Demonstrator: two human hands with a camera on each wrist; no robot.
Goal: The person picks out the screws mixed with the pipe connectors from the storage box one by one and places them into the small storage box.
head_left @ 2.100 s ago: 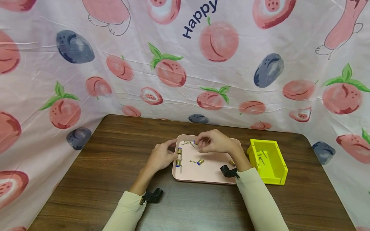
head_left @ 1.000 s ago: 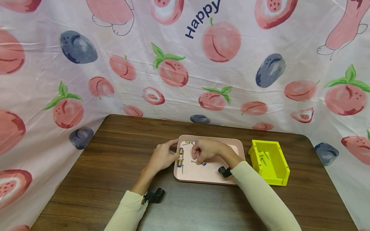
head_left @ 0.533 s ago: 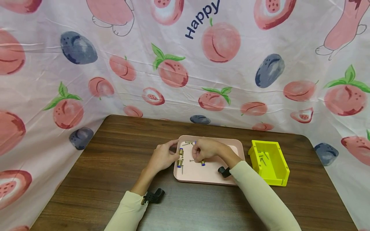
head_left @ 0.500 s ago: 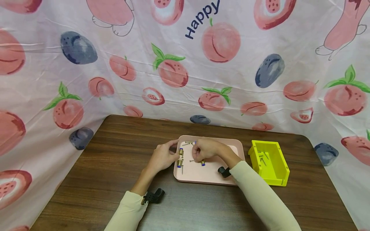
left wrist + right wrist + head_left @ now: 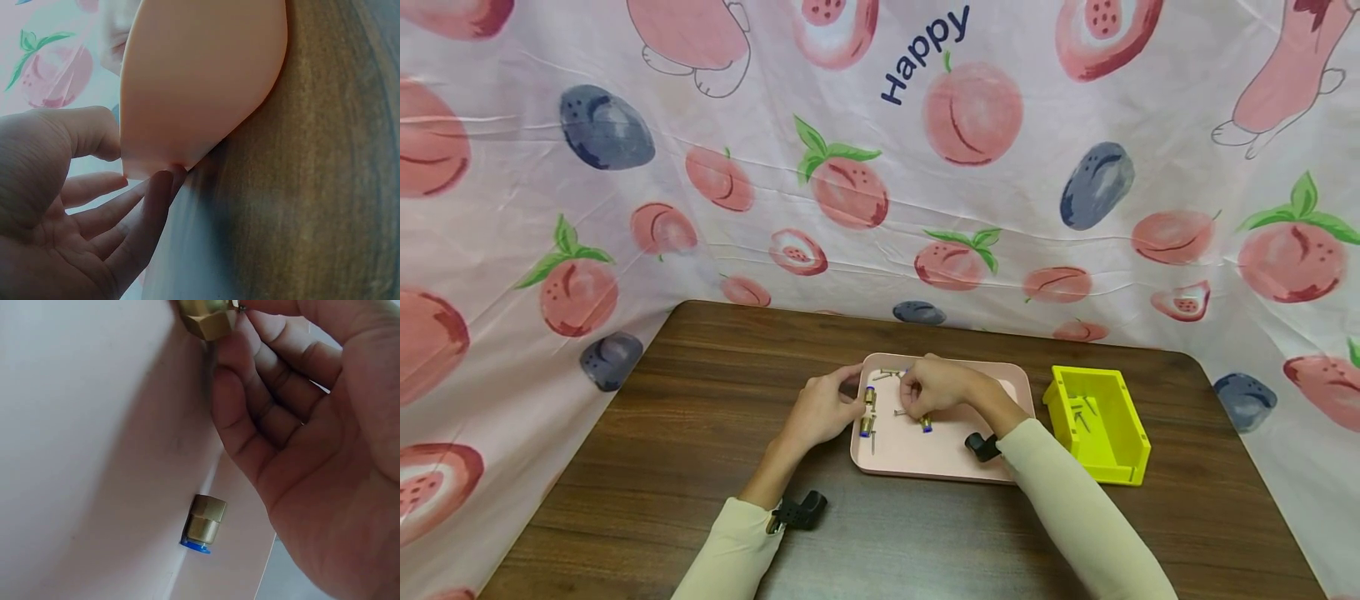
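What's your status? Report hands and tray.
Left hand holds pink tray edge. Right hand pinches brass fitting. Another fitting lies loose beside it.

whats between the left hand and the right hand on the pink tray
In the head view, two brass fittings with blue ends lie on the pink tray, between the left hand and the right hand.

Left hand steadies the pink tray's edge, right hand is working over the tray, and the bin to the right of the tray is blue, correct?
Not quite: the bin is yellow, as the head view shows. The left hand does hold the pink tray by its edge, and the right hand is over the tray.
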